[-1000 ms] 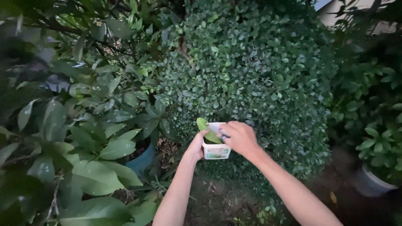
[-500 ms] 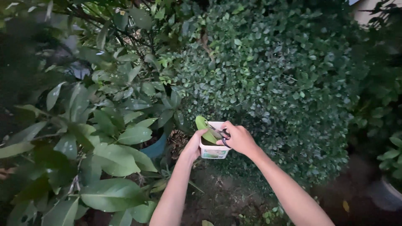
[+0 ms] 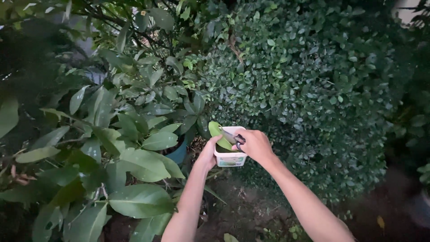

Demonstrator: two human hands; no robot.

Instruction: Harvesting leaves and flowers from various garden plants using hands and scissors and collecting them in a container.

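2 hands meet at a small white tub, held up in front of the bush at mid-scene. The left hand clasps the tub's left wall, fingers wrapped on it, forearm rising from the near edge. A green leaf stands in the tub, its long axis tilted up and to the left, tip clear of the rim. The right hand is closed around scissors at the tub's right rim; their blades point left toward the leaf and lie just beside or on it, though I cannot tell whether they touch. So the leaf lies left of the scissors. The right forearm comes in from the near right, wrist bent inward. A blue pot sits left, under large leaves.
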